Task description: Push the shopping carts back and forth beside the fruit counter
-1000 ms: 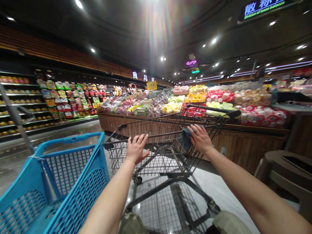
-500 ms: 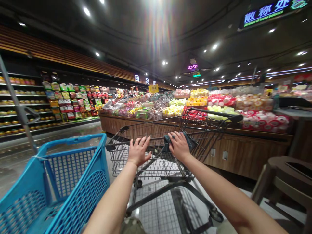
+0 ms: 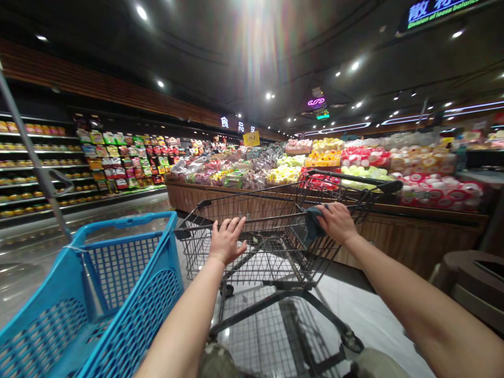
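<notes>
A dark metal wire shopping cart (image 3: 289, 286) stands sideways right in front of me. Fingers spread, my left hand (image 3: 227, 242) rests on the left part of its near top rim (image 3: 271, 222). A dark blue-grey cloth (image 3: 313, 226) lies over that same rim farther right, bunched against the wire. My right hand (image 3: 338, 221) grips the cloth from the right, its fingers curled over it; part of the cloth is hidden under them.
A blue plastic basket cart (image 3: 129, 223) stands close on my left. Behind the wire cart runs a wood-panelled display counter (image 3: 409, 231) heaped with packaged goods. Stocked shelves (image 3: 43, 168) line the left wall. A brown bin-like object (image 3: 472, 278) is at the lower right.
My right hand has slid the cloth to the right along the cart's rim, away from my left hand. My left hand stays in place on the rim. The view has shifted slightly.
</notes>
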{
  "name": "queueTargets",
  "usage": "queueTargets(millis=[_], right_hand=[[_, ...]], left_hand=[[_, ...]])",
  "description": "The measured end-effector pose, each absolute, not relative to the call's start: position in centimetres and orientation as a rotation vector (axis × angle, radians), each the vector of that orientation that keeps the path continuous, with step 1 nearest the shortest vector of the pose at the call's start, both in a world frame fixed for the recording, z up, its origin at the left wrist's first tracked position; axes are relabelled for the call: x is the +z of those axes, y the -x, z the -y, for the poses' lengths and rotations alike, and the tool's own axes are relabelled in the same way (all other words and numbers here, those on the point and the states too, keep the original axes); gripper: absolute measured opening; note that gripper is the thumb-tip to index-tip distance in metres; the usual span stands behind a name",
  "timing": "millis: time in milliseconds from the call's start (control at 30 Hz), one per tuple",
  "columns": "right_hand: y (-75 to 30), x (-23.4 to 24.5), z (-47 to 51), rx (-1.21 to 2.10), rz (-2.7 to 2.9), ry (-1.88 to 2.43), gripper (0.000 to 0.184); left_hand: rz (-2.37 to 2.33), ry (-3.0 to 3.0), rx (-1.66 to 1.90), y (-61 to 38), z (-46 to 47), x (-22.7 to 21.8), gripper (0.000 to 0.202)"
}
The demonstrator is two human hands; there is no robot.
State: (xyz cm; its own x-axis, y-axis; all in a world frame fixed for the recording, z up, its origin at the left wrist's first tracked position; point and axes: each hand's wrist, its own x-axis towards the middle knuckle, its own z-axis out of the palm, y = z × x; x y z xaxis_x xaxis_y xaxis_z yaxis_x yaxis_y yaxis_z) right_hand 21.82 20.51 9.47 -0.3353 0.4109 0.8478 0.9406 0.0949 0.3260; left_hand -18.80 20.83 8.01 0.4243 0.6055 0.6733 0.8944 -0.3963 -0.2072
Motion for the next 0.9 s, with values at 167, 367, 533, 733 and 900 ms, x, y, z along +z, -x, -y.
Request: queueTargets(millis=[167,367,533,733,900], right_hand=[[-26.0,10.1,-20.7,-1.236,1.668,1.427,0.033],[-23.1,9.7,-20.6,-1.198,1.464,1.521,0.036],[-16.1,9.0,-20.0,-1.127,1.578,1.475,0.032],[-11.5,8.6,-19.2,-0.933,1.845,1.285,0.04],[-16.6,8.3,-19.3,-1.051,2.028,1.172,0.052]], left_hand=[[1.284,2.135,-0.736,18.1,-20.6,7.9,0.071],[1.296,2.135,-0.796,17.3,-20.2,7.8,0.07],[1.298,2.126,-0.804,17.5,-20.4,7.8,0.071],[1.291,2.099,-0.762,18.2,-20.4,7.8,0.069],[1.288,2.082,-0.754,18.6,-20.3,7.7,0.068]])
